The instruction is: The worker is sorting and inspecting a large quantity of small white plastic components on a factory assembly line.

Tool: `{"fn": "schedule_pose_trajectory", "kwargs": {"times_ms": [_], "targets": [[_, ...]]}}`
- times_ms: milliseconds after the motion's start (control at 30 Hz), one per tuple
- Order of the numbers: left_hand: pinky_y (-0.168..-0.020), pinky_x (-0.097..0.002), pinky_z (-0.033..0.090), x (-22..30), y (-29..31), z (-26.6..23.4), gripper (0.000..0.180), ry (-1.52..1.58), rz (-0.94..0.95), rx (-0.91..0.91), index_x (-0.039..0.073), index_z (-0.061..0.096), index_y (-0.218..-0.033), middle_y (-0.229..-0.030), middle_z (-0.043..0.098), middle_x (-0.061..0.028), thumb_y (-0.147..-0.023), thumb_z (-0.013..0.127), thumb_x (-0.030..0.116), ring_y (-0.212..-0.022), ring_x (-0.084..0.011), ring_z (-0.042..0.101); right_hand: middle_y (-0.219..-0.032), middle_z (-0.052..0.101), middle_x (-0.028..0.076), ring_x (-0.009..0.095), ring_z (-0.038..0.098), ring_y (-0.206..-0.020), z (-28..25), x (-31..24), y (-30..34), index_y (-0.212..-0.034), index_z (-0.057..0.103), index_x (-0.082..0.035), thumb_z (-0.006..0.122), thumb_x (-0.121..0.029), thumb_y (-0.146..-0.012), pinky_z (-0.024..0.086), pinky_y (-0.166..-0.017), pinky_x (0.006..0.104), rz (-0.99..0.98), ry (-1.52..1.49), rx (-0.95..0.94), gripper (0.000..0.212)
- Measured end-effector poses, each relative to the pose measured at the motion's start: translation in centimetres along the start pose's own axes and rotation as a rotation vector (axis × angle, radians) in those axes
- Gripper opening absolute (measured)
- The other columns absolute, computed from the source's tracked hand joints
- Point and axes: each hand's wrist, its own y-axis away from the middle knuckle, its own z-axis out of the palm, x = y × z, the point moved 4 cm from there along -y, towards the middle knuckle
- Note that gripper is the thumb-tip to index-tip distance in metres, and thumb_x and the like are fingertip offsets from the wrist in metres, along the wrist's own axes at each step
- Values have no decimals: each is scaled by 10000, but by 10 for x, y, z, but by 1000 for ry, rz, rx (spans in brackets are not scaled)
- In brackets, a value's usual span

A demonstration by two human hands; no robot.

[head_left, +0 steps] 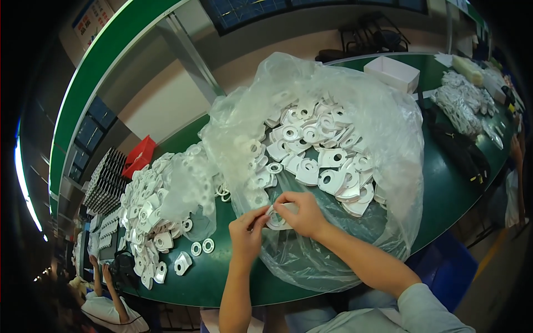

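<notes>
Between my two hands is a white plastic part [276, 223] with a curved, ring-like edge, held low over the near side of a large clear plastic bag [327, 272]. My left hand [246, 233] pinches its left side with thumb and fingertips. From the right, my right hand [301, 213] is closed on the same part, its fingers covering much of it. Just beyond, a heap of white plastic parts [334, 157] with round holes lies in the opened bag. A loose white ring [274, 167] rests at the heap's near left edge.
Left of the bag, another pile of white parts [145, 213] spreads over the green table [222, 277]. Two rings [208, 245] and a single part [182, 263] lie apart nearby. A red bin [139, 156], dark stacked trays [105, 180] and a white box [392, 74] stand farther off. A co-worker [114, 305] sits at left.
</notes>
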Motion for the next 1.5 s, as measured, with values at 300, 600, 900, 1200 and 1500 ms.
{"fn": "schedule_pose_trajectory", "kwargs": {"times_ms": [300,600,900,1200,1500], "targets": [[-692,-264,511,25,4,-10,225,-7,136,257,-7,653,-917,-852,673,-129,-705,633,-78,-750,-210,668,-853,587,69,259,567,-826,-5,-39,7,-832,591,-70,674,-49,-628,435,-716,374,-547,229,131,221],[-698,-310,537,50,12,-15,212,-13,429,332,-12,633,-880,-899,669,-180,-677,646,-74,-790,-279,671,-899,536,27,234,542,-846,-12,-72,22,-831,569,-110,688,-96,-605,447,-761,406,-840,324,230,256],[-712,-296,525,25,6,-19,278,-11,180,192,-33,600,-987,-929,646,-148,-716,657,-47,-861,-222,638,-849,553,67,182,541,-767,10,-36,14,-881,562,-44,642,-89,-754,450,-697,295,-168,-95,50,156],[-670,-268,512,-19,3,-1,397,283,-151,-88,33,531,-1173,-938,635,-143,-790,635,41,-780,-186,627,-813,546,14,78,493,-768,18,17,14,-903,543,-23,506,-149,-887,394,-705,208,153,-219,71,132],[-614,-210,419,-65,59,-104,258,66,-545,420,25,582,-1125,-884,659,-65,-876,533,70,-698,-82,560,-736,563,39,119,538,-657,22,28,17,-854,577,5,463,-141,-906,411,-540,253,292,-293,-78,192]]}}
